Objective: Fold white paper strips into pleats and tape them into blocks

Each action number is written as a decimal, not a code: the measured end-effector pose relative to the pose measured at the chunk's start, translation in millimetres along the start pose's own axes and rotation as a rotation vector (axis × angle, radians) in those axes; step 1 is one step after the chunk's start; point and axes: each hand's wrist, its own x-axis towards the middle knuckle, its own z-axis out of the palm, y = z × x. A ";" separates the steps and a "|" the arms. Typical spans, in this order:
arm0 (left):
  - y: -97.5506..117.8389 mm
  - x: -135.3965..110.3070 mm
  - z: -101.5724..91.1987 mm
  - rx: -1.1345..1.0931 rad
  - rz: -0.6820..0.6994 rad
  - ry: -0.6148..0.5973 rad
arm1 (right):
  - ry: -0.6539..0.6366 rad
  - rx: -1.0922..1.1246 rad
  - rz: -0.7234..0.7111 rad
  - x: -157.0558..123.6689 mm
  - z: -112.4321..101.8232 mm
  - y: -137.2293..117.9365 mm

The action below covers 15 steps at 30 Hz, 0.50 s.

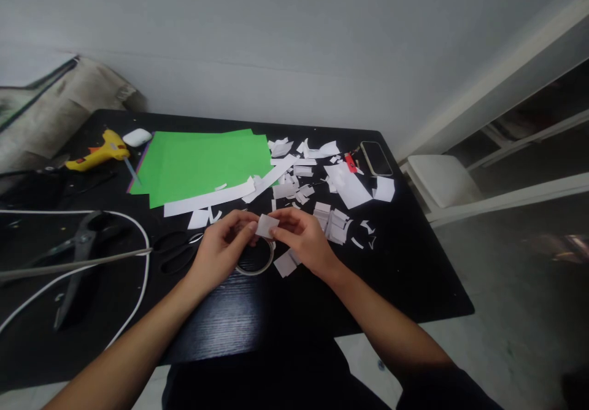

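A small white paper piece [267, 226] is pinched between my two hands above the table. My left hand [225, 242] grips its left edge between thumb and fingers. On the opposite edge, my right hand [304, 238] holds it the same way. Just below lies a roll of tape [256, 261], partly covered by my left hand. Folded white paper pieces [286, 264] rest under my right wrist, and another group of folded paper [332, 221] sits to its right. Black-handled scissors [177, 251] lie left of my left hand.
Green sheets [202, 164] lie at the back beneath white paper strips [209, 199]. A yellow glue gun [103, 151] is at far left, near a white cable [146, 256] and a dark tool [83, 250]. Paper scraps, a red cutter [350, 162] and a phone [376, 158] are at right.
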 end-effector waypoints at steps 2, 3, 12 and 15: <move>0.7 0.2 -0.4 0.023 -0.010 -0.020 | 0.043 -0.004 -0.014 0.3 0.9 0.2; 1.1 0.3 -0.5 0.036 -0.017 -0.028 | 0.057 -0.008 -0.019 0.4 1.2 0.2; 1.4 1.9 1.4 0.082 -0.025 -0.045 | 0.140 0.003 -0.055 1.4 3.3 3.9; 0.5 1.7 1.4 0.073 -0.031 -0.052 | 0.149 -0.033 -0.096 1.7 3.1 5.7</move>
